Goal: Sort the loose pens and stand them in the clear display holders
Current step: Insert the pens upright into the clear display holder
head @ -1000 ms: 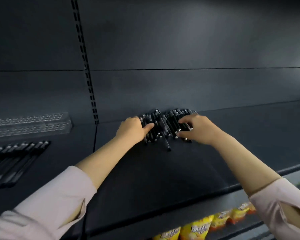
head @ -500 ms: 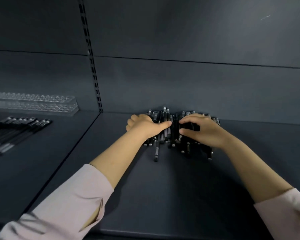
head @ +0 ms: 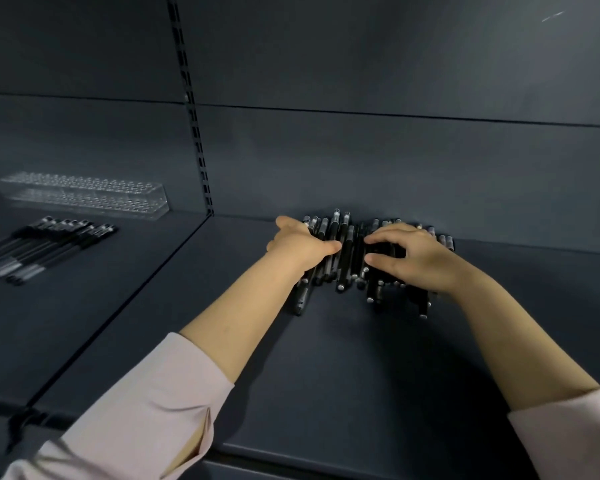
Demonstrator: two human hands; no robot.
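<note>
Left hand (head: 302, 245) and right hand (head: 417, 259) grip the pens (head: 347, 261) bunched between them.

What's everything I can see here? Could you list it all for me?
loose pens: a pile too dense to count, black, at the back of the middle shelf under both hands
laid-out pens: one row side by side, number unclear, black, on the left shelf
clear display holder: one, transparent with many holes, no pens in it, behind the row on the left shelf
shelf: dark grey, under everything
slotted upright: one, dark, on the back wall between the two shelf sections
sleeves: two, pale pink, pushed up the forearms
left hand: rests on the pile's left side, fingers hidden
right hand: fingers and thumb curled round pens on the right side
</note>
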